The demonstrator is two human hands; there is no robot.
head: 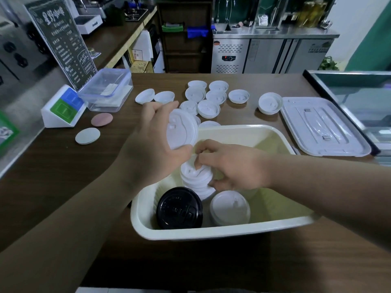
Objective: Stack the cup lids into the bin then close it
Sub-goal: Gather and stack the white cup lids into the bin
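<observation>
A cream plastic bin (222, 230) stands on the brown counter in front of me. Inside it are a stack of black lids (179, 208), a stack of white lids (230, 208) and a taller white stack (195, 178). My left hand (152, 144) grips a white cup lid (182, 129) above the bin's far left side. My right hand (228, 166) reaches into the bin and pinches the top of the taller white stack. Several loose white lids (208, 99) lie on the counter behind the bin. The bin's flat lid (321, 125) lies to the right.
A clear plastic box (108, 89) and a white card stand (63, 107) sit at the left, with two round coasters (94, 129) near them. A chalkboard menu (63, 39) leans behind. A glass display case (359, 98) borders the right edge.
</observation>
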